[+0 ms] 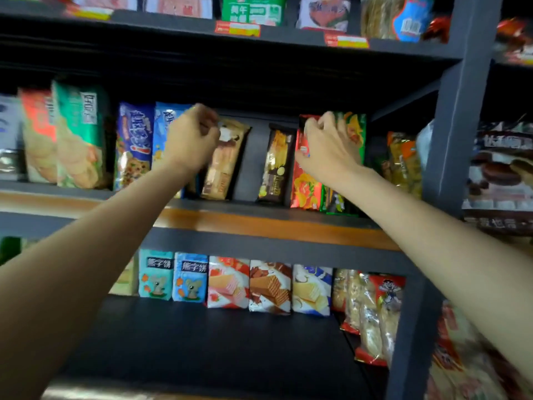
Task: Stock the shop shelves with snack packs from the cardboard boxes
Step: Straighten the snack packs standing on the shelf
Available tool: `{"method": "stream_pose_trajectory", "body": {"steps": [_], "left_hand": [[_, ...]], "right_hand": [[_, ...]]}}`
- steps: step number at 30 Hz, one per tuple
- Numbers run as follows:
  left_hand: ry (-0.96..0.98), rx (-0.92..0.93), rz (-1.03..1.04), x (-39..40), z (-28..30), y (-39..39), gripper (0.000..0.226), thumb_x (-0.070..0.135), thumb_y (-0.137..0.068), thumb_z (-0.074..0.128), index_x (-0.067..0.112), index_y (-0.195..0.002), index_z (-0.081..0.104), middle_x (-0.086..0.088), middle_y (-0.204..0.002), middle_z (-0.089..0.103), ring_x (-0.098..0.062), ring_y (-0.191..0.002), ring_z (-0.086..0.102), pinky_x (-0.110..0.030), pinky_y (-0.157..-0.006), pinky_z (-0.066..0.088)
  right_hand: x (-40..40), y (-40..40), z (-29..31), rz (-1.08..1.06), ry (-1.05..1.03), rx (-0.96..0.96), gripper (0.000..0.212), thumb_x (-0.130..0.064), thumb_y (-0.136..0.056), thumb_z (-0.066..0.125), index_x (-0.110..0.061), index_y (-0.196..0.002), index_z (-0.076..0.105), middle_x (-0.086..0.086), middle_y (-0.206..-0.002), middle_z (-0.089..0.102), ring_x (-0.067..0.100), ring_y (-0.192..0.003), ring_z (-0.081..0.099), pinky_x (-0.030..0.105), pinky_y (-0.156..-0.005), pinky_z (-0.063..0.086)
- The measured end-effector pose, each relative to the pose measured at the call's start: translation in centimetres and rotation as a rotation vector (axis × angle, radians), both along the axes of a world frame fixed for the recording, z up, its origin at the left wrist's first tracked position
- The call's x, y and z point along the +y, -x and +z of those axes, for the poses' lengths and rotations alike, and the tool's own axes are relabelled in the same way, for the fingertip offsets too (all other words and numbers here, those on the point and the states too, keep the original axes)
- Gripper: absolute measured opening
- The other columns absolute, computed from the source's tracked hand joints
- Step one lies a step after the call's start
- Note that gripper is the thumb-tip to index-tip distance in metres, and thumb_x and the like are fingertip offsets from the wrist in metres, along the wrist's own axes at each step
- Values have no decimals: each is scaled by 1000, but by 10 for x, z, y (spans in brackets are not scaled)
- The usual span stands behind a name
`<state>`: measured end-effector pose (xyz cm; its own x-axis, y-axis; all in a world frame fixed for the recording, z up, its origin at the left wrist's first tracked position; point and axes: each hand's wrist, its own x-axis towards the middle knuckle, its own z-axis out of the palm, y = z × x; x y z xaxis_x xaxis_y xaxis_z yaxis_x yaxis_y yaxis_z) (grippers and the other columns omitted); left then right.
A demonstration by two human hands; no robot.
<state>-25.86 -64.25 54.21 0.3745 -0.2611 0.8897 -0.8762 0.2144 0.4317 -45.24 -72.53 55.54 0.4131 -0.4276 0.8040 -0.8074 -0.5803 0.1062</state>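
We're mid-stocking: left hand (191, 137) pinches the brown wafer pack (223, 160), right hand (327, 145) grips the red snack pack (305, 186), both upright on the middle shelf (259, 223); gaps remain, no boxes visible.

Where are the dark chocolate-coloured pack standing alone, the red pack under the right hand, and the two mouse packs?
dark pack (276, 166), head view, middle of its front.
red pack (305, 189), head view, lower front.
mouse packs (156, 274), head view, left pack's front.
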Motion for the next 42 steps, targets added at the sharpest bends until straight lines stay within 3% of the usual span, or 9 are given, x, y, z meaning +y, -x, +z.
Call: {"method": "stream_pose_trajectory", "body": {"steps": [5, 9, 12, 15, 19, 21, 24, 32, 42], "left_hand": [[143, 91, 118, 101, -58, -64, 30, 12, -78, 44, 5, -105, 56, -2, -88, 60, -5, -64, 49, -20, -66, 42], [-88, 178, 298, 212, -139, -137, 27, 16, -80, 46, 8, -105, 53, -9, -86, 62, -16, -65, 55, -32, -66, 46], [-343, 470, 422, 315, -216, -192, 26, 21, -80, 50, 7, -102, 50, -16, -86, 58, -24, -72, 51, -33, -71, 41], [-588, 700, 492, 422, -295, -237, 11, 24, -76, 52, 16, -79, 46, -16, -85, 53, -22, -80, 49, -33, -75, 42], [-748, 971, 612, 541, -384, -272, 25, -3, -84, 60, 15, -73, 48, -17, -80, 58, -22, -78, 53, -20, -59, 43], [-791, 1128, 647, 578, -417, -280, 12, 0, -80, 65, -1, -89, 57, -24, -90, 63, -34, -90, 60, -29, -74, 49], [-852, 1226, 679, 613, -458, -298, 39, 10, -76, 68, -5, -111, 56, -26, -110, 61, -40, -100, 59, -39, -84, 47], [-1085, 1162, 737, 609, -515, -375, 33, 9, -86, 55, 4, -119, 54, -19, -112, 62, -32, -102, 59, -32, -81, 45], [-1252, 1183, 600, 585, -560, -453, 36, 13, -88, 53, 6, -123, 48, -16, -114, 62, -31, -106, 57, -27, -79, 41]], "right_hand": [[75, -79, -21, 571, 259, 36, 25, -14, -87, 50, -1, -108, 50, 19, -116, 44, 35, -107, 44, 47, -80, 46], [154, -186, -69, 911, 288, 114, 30, -15, -79, 39, -1, -100, 55, 23, -108, 51, 38, -100, 50, 48, -74, 50], [230, -271, -139, 1120, 160, 202, 31, -12, -76, 49, -3, -104, 56, 20, -109, 52, 36, -98, 50, 45, -75, 50], [312, -338, -225, 1214, 13, 516, 42, -15, -83, 57, -6, -123, 50, 17, -117, 48, 37, -105, 47, 45, -82, 43], [389, -399, -330, 1115, -239, 1035, 53, -22, -94, 46, -13, -142, 25, 13, -136, 32, 33, -125, 33, 44, -98, 32], [409, -425, -372, 1084, -381, 1171, 55, -22, -95, 46, -14, -144, 22, 14, -141, 28, 33, -130, 29, 46, -101, 29], [422, -468, -425, 996, -535, 1298, 57, -26, -96, 47, -16, -146, 19, 15, -147, 23, 35, -134, 26, 47, -103, 29], [418, -596, -524, 831, -945, 1232, 56, -33, -96, 48, -7, -142, 28, 17, -135, 38, 35, -123, 44, 38, -86, 41], [425, -668, -618, 505, -1513, 996, 74, -30, -91, 60, 2, -144, 20, 18, -146, 34, 31, -133, 37, 33, -98, 38]]}}
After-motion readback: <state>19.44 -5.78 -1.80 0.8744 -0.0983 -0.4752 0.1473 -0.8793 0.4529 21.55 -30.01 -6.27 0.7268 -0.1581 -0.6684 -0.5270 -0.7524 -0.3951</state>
